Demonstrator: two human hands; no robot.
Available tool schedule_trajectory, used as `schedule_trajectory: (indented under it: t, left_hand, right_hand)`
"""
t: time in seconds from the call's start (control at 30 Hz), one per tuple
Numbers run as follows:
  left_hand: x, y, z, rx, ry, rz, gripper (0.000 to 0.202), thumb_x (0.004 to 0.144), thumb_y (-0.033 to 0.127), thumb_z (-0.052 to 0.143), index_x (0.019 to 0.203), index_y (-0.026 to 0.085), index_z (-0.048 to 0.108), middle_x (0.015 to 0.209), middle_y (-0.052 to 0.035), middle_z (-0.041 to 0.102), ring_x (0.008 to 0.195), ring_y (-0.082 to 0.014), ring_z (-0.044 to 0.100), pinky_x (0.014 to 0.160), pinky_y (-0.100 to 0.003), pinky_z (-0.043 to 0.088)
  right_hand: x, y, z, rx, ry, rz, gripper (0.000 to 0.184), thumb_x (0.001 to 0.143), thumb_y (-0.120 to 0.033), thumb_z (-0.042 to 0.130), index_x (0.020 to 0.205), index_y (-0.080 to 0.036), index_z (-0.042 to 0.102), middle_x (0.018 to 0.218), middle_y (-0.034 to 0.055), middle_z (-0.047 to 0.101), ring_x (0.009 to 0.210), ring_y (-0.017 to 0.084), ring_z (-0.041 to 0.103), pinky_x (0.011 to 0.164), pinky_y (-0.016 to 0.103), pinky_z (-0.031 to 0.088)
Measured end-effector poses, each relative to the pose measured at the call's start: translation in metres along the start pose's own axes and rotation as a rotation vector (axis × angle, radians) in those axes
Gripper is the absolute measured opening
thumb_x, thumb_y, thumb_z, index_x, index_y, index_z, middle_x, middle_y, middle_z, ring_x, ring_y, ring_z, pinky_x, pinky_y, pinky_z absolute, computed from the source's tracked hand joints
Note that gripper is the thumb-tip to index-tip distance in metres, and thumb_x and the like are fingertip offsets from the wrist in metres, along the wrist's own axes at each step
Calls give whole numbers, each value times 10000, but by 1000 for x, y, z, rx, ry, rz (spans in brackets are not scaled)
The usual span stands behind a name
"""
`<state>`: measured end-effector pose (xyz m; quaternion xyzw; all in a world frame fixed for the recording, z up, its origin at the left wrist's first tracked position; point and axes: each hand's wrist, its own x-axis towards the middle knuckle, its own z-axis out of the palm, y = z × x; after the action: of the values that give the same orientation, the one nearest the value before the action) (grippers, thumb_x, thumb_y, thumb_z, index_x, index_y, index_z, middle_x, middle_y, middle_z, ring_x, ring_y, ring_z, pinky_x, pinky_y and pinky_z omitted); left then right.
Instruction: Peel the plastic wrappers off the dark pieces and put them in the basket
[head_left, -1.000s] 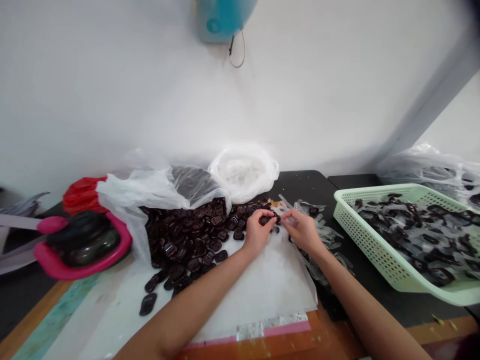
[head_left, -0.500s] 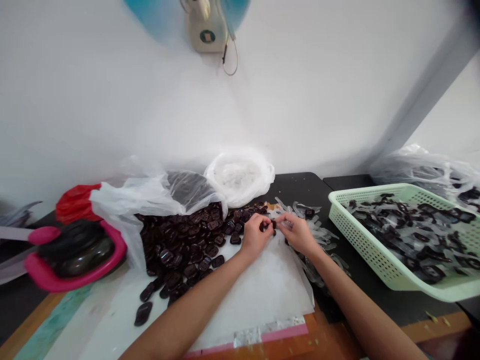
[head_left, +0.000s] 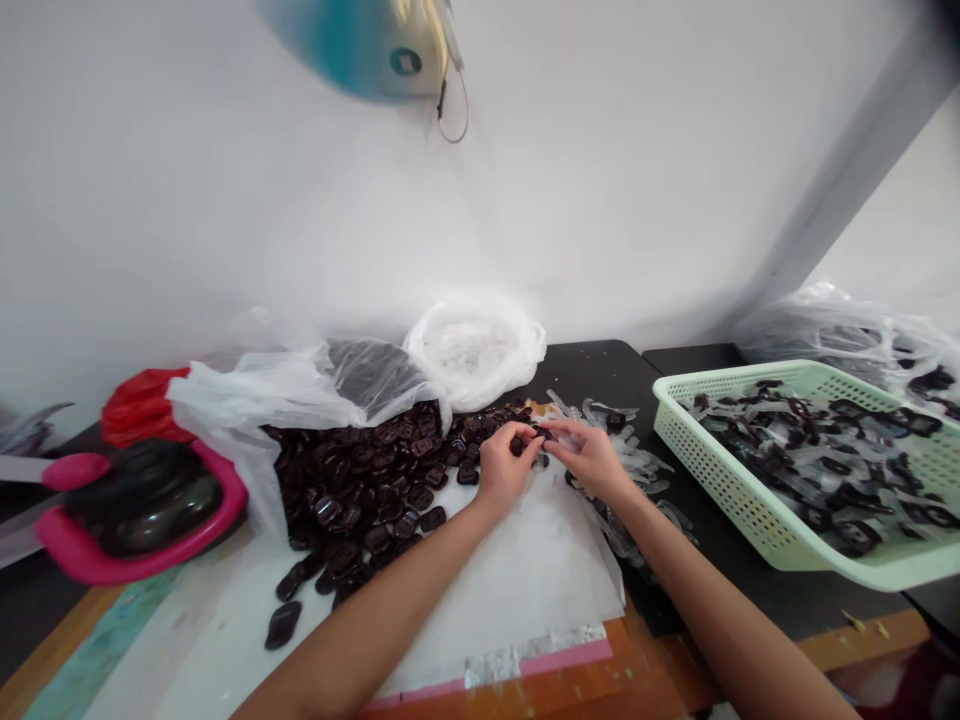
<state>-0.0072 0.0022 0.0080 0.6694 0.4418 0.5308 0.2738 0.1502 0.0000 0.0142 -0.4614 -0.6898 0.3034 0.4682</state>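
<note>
My left hand and my right hand meet above a white sheet. My left fingers pinch a small dark brown buckle-like piece, and my right fingertips grip clear plastic at its edge. Just left of my left hand lies a large pile of similar glossy dark pieces. Clear plastic strips with a few dark pieces spread beside my right hand. Part of the held piece is hidden by my fingers.
A pale green perforated basket at the right holds dark pieces tangled with clear plastic. White and clear plastic bags stand along the white wall. A pink-rimmed container and red bag sit at the left.
The whole view has shifted slightly left as my head moved. My hands stay together around the small dark piece, with no clear change in what they hold.
</note>
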Motion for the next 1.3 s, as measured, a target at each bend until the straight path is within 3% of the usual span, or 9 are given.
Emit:
schedule_trajectory:
  t: [0.33, 0.63, 0.77, 0.97, 1.3]
  left_hand:
    - [-1, 0, 4, 158, 18, -12, 78, 743, 132, 590, 688, 155, 640, 664, -5, 583, 607, -109, 504, 595, -230, 381]
    - [5, -6, 1, 198, -109, 70, 78, 699, 102, 561, 657, 165, 539, 669, 20, 510, 613, -103, 457, 594, -225, 360]
    - [3, -6, 2, 182, -105, 71, 82, 729, 110, 543, 667, 164, 539, 668, 17, 504, 617, -105, 458, 595, -226, 360]
    - [-2, -1, 4, 150, -17, 75, 114, 803, 176, 547, 743, 162, 643, 681, -6, 536, 623, -111, 490, 597, -231, 380]
    - [-5, 6, 6, 143, 103, -55, 63, 743, 168, 631, 714, 162, 686, 628, 2, 538, 586, -106, 478, 576, -233, 374]
  right_hand:
    - [-3, -2, 2, -121, 57, -44, 244, 788, -261, 600, 1020, -220, 665, 1021, 46, 687, 966, 222, 626, 882, 351, 468]
    - [-6, -7, 1, -208, -45, -146, 319, 791, -171, 546, 1089, -224, 646, 1061, 35, 680, 970, 205, 631, 868, 319, 483]
    - [-5, -7, 0, -253, -45, -211, 322, 781, -174, 558, 1088, -225, 644, 1066, 43, 673, 980, 215, 621, 884, 332, 474]
    - [-6, -7, 1, -274, 81, -110, 257, 795, -248, 566, 1033, -221, 658, 1024, 53, 683, 900, 233, 635, 824, 355, 491]
    - [-6, -9, 7, -91, 159, 12, 238, 757, -288, 611, 966, -184, 661, 932, 65, 687, 888, 222, 628, 810, 342, 480]
